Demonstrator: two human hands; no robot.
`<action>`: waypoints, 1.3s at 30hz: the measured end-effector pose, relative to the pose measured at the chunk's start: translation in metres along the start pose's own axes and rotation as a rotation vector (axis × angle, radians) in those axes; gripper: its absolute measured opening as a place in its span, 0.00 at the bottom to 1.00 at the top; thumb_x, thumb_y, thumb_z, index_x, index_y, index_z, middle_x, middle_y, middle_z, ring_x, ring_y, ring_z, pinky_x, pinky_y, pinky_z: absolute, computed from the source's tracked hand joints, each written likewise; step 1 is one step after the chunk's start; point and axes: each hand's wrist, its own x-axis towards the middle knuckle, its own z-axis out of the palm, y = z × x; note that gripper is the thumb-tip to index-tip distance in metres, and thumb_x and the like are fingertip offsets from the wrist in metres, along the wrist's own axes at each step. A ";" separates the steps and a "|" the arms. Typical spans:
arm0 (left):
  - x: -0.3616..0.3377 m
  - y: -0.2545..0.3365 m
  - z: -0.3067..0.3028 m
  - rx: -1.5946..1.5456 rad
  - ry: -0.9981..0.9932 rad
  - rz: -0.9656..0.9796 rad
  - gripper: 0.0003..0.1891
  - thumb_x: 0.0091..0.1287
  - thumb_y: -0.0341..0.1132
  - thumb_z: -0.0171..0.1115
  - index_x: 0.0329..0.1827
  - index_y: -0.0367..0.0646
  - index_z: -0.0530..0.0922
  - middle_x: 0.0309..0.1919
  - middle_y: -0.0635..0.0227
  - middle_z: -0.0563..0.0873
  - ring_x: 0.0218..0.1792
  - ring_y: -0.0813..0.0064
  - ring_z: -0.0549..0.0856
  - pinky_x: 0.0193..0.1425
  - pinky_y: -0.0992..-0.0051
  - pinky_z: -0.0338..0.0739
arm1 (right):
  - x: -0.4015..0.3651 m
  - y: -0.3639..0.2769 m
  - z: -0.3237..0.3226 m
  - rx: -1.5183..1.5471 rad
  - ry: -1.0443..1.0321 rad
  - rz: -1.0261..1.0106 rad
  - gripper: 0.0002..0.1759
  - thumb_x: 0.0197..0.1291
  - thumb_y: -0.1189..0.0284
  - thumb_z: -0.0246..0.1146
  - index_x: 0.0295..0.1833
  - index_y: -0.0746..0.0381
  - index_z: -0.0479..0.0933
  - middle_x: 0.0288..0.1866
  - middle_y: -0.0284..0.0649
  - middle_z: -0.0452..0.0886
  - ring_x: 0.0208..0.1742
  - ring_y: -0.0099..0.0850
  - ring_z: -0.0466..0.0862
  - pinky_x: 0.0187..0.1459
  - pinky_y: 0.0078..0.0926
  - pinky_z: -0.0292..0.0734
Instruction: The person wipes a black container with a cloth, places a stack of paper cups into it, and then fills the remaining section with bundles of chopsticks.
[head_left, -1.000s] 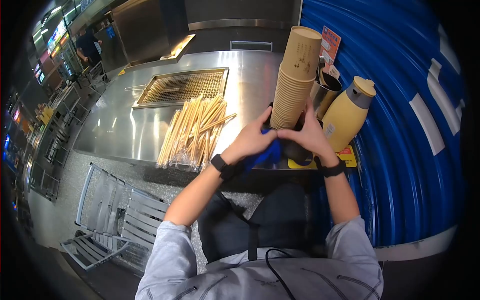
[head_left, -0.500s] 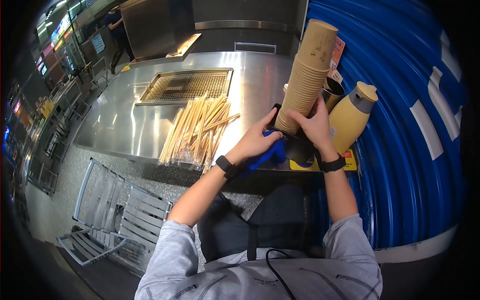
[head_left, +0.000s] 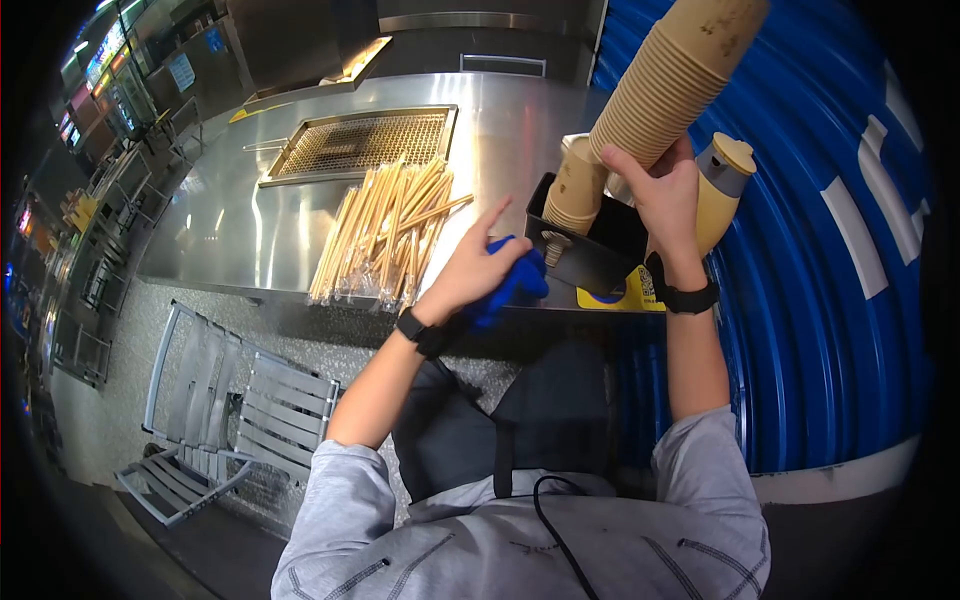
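Observation:
My right hand grips a tall stack of brown paper cups near its lower end. The stack leans to the upper right above a black box. Inside the box stands a shorter stack of paper cups, tilted slightly. To the left of the box is my left hand, its index finger stretched out. A blue cloth is held under its other fingers, which are partly hidden by the cloth and the back of the hand.
Wrapped chopsticks lie in a pile on the steel table, near a grill with wire mesh. A yellow jug stands behind my right hand, beside a blue corrugated wall. Grey slatted chairs are at lower left.
My right hand has raised the tall cup stack up and to the right, uncovering the shorter stack in the box. My left hand has moved left off the box with the cloth.

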 end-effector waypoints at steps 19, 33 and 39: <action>-0.128 -0.037 -0.046 -0.414 0.260 -0.169 0.31 0.72 0.26 0.60 0.77 0.39 0.59 0.38 0.63 0.87 0.38 0.82 0.85 0.43 0.80 0.79 | -0.138 0.075 0.099 -0.124 -0.119 0.046 0.40 0.50 0.67 0.79 0.63 0.69 0.65 0.56 0.53 0.81 0.56 0.40 0.84 0.58 0.34 0.77; -0.128 -0.058 -0.025 -0.426 0.228 -0.270 0.28 0.73 0.28 0.61 0.74 0.41 0.62 0.39 0.61 0.88 0.38 0.82 0.85 0.43 0.81 0.78 | -0.155 0.128 0.112 -0.297 -0.193 0.186 0.49 0.53 0.62 0.75 0.71 0.70 0.53 0.55 0.62 0.80 0.54 0.56 0.84 0.54 0.45 0.79; -0.128 -0.063 -0.016 -0.414 0.243 -0.286 0.27 0.74 0.28 0.58 0.75 0.40 0.62 0.37 0.66 0.87 0.36 0.83 0.85 0.41 0.81 0.78 | -0.156 0.127 0.112 -0.415 -0.253 0.221 0.52 0.52 0.60 0.76 0.72 0.70 0.51 0.54 0.66 0.79 0.54 0.62 0.81 0.53 0.49 0.77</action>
